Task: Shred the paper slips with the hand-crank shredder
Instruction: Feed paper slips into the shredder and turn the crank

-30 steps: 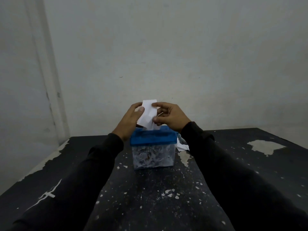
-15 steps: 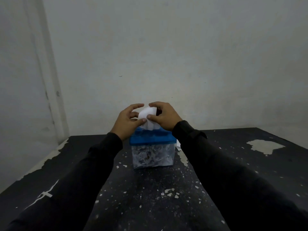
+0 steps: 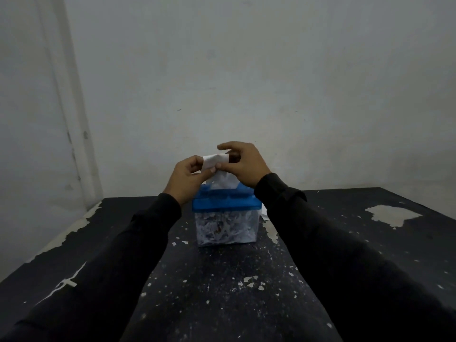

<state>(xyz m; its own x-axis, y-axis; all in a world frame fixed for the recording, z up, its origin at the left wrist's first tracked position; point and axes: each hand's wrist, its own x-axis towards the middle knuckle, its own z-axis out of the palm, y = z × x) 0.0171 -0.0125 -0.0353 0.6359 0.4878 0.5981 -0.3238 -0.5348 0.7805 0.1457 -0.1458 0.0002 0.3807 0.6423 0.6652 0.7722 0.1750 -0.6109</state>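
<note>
Probably a bare spare room: blank white wall (image 3: 246,70), worn black table (image 3: 209,292) with flaking paint.

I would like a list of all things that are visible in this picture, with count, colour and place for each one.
paper slip: one, white, held above the shredder between both hands, its lower end at the blue top
shredder: one, blue top on a clear bin, middle of the table
shreds: many, white, inside the clear bin
loose paper: white, count unclear, on the table behind the shredder's right side, mostly hidden
table: one, black with chipped pale patches, against the wall
wall: pale grey, behind the table
left hand: one, pinches the slip
right hand: one, pinches the slip
sleeves: two, black
</note>
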